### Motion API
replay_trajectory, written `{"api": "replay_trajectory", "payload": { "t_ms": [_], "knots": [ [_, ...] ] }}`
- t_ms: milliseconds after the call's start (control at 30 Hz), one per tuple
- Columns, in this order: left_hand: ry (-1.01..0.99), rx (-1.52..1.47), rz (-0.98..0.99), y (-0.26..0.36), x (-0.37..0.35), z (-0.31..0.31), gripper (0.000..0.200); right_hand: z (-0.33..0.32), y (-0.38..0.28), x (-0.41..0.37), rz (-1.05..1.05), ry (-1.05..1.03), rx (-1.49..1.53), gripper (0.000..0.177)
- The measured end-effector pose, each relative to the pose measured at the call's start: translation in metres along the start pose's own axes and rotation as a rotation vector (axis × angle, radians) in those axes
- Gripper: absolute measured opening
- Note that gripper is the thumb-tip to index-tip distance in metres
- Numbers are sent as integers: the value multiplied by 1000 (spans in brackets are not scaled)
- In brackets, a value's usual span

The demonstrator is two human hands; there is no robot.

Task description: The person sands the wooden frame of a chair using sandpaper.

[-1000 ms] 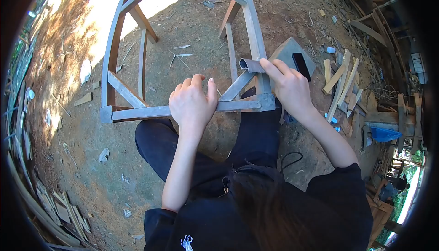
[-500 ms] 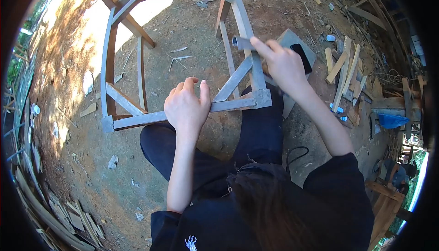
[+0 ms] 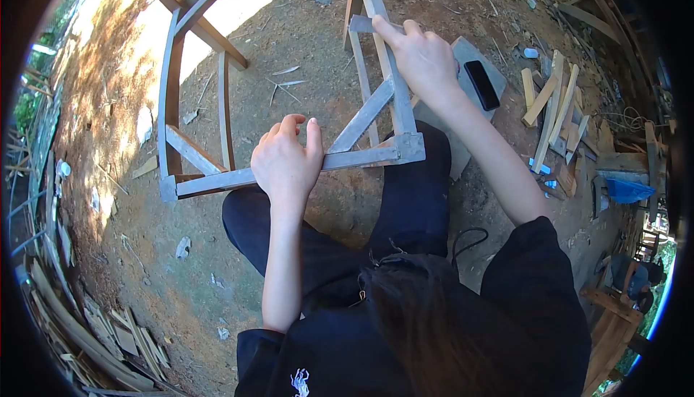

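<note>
A grey-coated wooden chair frame (image 3: 170, 86) lies on the dirt in front of my knees. My left hand (image 3: 285, 160) is clamped over its near front rail (image 3: 217, 178). My right hand (image 3: 421, 56) presses a folded piece of sandpaper (image 3: 361, 24) against the right side rail (image 3: 387, 71), far up the rail. A diagonal corner brace (image 3: 361, 116) runs between the two rails.
A black phone (image 3: 481, 84) lies on a grey block (image 3: 499, 71) right of the frame. Loose wood offcuts (image 3: 553, 108) are piled further right, with a blue item (image 3: 627, 189) beyond. Scrap slats (image 3: 108, 332) lie at lower left. Another person (image 3: 636, 270) is at the far right edge.
My right hand has slid the sandpaper up the right side rail, away from me. My left hand kept its grip on the front rail.
</note>
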State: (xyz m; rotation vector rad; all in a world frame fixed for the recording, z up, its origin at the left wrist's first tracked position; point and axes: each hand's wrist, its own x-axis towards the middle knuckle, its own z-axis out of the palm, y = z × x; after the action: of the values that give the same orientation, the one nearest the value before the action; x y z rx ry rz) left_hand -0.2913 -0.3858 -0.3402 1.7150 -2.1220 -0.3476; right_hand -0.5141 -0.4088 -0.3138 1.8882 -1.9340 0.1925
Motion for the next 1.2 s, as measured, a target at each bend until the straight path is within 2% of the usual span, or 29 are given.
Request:
{"api": "replay_trajectory", "payload": {
  "t_ms": [200,300,433,500,567,633,767,833,1033,1133,1200],
  "knots": [
    [56,-49,15,0,0,3,25,-66,-11,-84,-167,-109,97,38],
    [65,-44,17,1,0,3,24,-79,-7,-104,-192,-159,153,39],
    [45,-43,5,2,0,2,24,-59,-1,-73,-172,-112,148,36],
    [45,-39,6,1,0,3,24,-30,2,-38,-140,-8,148,34],
    [22,-11,-3,0,-1,2,24,-20,0,0,-50,-130,81,44],
    [15,4,-6,0,-1,2,25,-3,-1,23,-57,-109,72,44],
    [20,6,-2,0,-1,1,24,-12,-7,4,-28,-98,92,45],
    [36,-11,0,0,-1,2,25,-30,-8,-28,-98,-41,138,38],
    [62,-54,-1,1,0,3,25,-111,-19,-126,-133,-326,221,42],
    [77,-105,21,2,0,2,24,-119,-8,-160,-294,-650,333,40],
    [99,-198,43,1,0,-1,25,-120,-9,-161,-130,-582,518,39]
  ]
}}
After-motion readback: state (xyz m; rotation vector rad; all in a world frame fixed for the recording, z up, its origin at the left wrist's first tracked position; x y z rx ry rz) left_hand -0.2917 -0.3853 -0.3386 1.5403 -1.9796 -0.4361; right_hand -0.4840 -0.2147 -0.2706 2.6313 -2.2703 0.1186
